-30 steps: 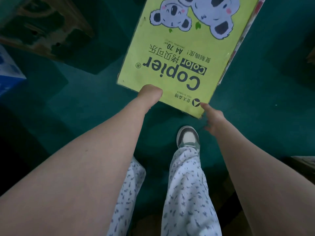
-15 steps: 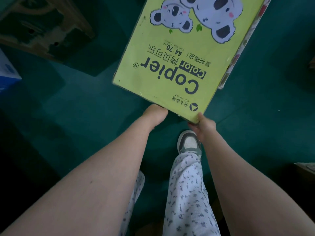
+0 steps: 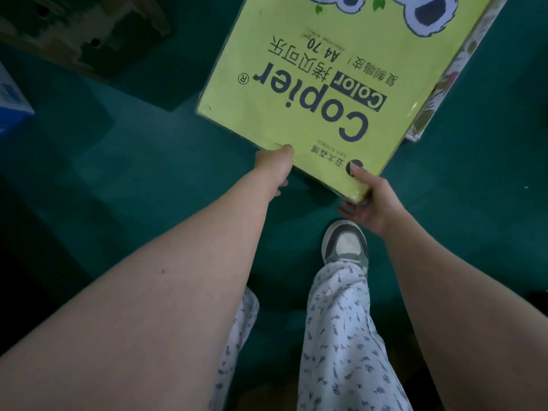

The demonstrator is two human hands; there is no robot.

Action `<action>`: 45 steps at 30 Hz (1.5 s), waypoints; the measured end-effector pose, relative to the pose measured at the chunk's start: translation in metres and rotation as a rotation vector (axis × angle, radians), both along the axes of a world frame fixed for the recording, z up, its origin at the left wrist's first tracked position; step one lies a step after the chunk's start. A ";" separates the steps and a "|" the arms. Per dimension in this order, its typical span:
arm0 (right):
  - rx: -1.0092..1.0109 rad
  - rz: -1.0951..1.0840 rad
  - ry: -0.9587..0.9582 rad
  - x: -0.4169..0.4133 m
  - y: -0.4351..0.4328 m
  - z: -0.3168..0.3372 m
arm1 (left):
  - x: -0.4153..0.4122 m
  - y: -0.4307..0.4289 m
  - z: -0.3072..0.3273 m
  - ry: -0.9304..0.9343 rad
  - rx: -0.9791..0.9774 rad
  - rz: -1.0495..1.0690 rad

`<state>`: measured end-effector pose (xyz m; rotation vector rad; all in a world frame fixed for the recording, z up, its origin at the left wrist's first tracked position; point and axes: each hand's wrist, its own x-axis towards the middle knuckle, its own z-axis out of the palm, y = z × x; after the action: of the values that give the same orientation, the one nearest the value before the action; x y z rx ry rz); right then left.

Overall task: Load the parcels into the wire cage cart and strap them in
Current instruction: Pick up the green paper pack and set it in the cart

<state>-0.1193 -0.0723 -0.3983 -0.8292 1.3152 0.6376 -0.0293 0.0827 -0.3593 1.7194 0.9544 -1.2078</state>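
A large yellow-green copier paper box (image 3: 323,84), printed with "Copier Color" and cartoon koalas, is held tilted above the green floor. My left hand (image 3: 274,166) grips its near edge, with the fingers tucked underneath. My right hand (image 3: 369,201) clasps the near right corner, thumb on the top face and fingers under the box. A floral-patterned side of the box (image 3: 436,93) shows along its right edge. No wire cage cart is in view.
A worn wooden pallet or crate (image 3: 80,34) lies on the floor at the upper left. A blue and white box (image 3: 12,105) sits at the left edge. My shoe (image 3: 345,244) and patterned trouser legs stand on the green carpet (image 3: 148,179) below the box.
The box now sits closer and larger in view. My right hand moved from touching the corner to clasping it with the thumb on top. My left hand stayed on the near edge.
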 end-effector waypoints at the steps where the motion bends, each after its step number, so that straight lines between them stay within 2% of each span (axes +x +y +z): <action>1: 0.031 0.046 -0.020 -0.001 0.001 0.006 | -0.002 0.004 0.003 0.010 -0.018 0.088; 4: 0.027 0.171 -0.070 0.005 0.016 0.033 | -0.010 0.012 0.022 0.055 -0.076 0.199; 8: -0.121 0.335 -0.102 0.022 0.037 0.082 | -0.022 0.011 0.059 0.121 -0.212 0.276; 11: -0.202 0.401 -0.113 0.033 0.046 0.123 | -0.023 0.005 0.086 0.149 -0.296 0.445; 17: -0.139 0.485 -0.102 0.058 0.065 0.202 | -0.005 0.012 0.153 0.127 -0.293 0.789; 20: -0.123 0.539 -0.045 0.072 0.084 0.240 | 0.002 0.028 0.193 0.111 -0.251 0.886; 23: 0.003 0.541 0.030 0.080 0.102 0.273 | 0.003 0.042 0.224 0.105 -0.187 0.941; 26: 0.073 0.650 0.094 0.080 0.115 0.300 | -0.008 0.059 0.244 0.095 -0.076 0.977; 32: -0.055 0.731 0.179 0.084 0.134 0.318 | -0.050 0.103 0.267 0.085 0.055 1.144; 45: -0.044 1.153 0.109 0.033 0.253 0.346 | -0.178 0.201 0.295 -0.043 0.127 1.573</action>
<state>-0.0868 0.1803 -0.0525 -1.6047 0.8417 1.5594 -0.2075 0.2839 -0.0638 0.5695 1.7855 -0.0364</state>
